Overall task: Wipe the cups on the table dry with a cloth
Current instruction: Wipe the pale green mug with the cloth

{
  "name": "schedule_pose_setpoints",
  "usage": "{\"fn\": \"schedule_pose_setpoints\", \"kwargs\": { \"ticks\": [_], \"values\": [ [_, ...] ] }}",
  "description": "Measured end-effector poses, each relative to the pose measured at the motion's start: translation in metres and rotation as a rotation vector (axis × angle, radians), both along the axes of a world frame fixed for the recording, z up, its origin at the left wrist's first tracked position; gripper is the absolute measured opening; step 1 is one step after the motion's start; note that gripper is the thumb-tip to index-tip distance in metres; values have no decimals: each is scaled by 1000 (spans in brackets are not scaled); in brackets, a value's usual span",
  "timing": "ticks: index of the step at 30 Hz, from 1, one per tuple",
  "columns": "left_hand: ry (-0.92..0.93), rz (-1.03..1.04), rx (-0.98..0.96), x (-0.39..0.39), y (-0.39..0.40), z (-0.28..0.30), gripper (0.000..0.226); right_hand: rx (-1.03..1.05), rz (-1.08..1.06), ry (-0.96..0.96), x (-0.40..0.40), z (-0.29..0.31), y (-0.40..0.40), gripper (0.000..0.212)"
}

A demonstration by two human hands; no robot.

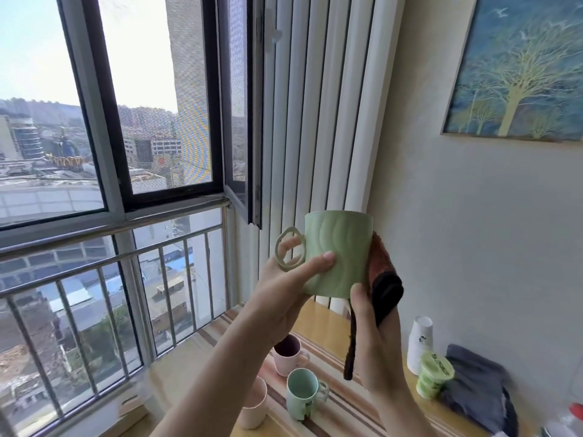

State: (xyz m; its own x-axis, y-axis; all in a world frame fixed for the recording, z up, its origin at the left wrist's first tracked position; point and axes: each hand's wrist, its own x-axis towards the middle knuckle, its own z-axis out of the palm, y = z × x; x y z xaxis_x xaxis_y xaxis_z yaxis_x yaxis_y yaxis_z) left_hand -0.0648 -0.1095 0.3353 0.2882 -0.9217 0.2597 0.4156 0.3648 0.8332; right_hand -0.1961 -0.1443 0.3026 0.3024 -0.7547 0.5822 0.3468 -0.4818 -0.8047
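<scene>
Sunlit windows with a railing look over a city, and below them a wooden table with a striped runner (344, 405) carries a pink mug with a dark inside (288, 357), a mint-green mug (303, 394), a pale pink cup (254, 405), a stack of white paper cups (419, 342) and a folded grey cloth (479, 383). High above the table, the left hand (284, 288) holds a pale green ribbed ceramic mug (337, 252) upright, fingers hooked through its ring handle and thumb pressed on the wall. The right hand (375, 329) pinches a dark brown cloth (383, 279), bunched against the mug's right side, one tail hanging down. The mug stands vertical, handle to the left, so the cloth hand is nearer the bare right wall; judging by this, wiping should travel round that side while the left turns the mug
</scene>
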Motion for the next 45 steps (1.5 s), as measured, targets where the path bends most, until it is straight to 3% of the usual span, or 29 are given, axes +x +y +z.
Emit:
{"fn": "schedule_pose_setpoints", "kwargs": {
  "ticks": [5,9,12,14,18,21,26,30,33,35,37,40,45],
  "values": [
    [-31,-51,-5,-3,1,-2,55,31,-51,-54,0,22,-13,74],
    [-189,248,35,-9,-2,-2,78,81,-274,-59,5,7,-9,64],
    [-337,231,58,-20,-1,-5,53,46,-332,-45,12,1,-6,56],
    [-327,145,113,-24,-3,-9,66,-30,-324,-47,17,-1,-1,64],
    [-177,117,103,-17,0,-7,77,-153,-244,-62,14,-8,12,54],
    [-69,118,120,-8,3,-6,75,-69,-114,-18,7,-21,12,51],
    [-179,-55,127,-10,6,-11,63,186,-86,-61,-2,7,-12,49],
    [-170,-15,111,-9,0,-12,74,42,-91,-33,-3,6,-8,37],
    [-242,41,119,-14,-1,-12,76,-54,-104,0,-3,-21,6,49],
    [-372,111,109,-16,-1,-14,77,-13,-89,-23,-6,-36,6,53],
    [-371,98,122,-16,-3,-16,77,91,-47,-21,-11,-32,1,60],
    [-335,46,119,-17,-10,-20,70,197,-32,-65,-18,-11,-15,46],
    [-310,82,112,-23,-20,-31,55,101,-72,-3,-16,-19,-14,54]
  ]
}}
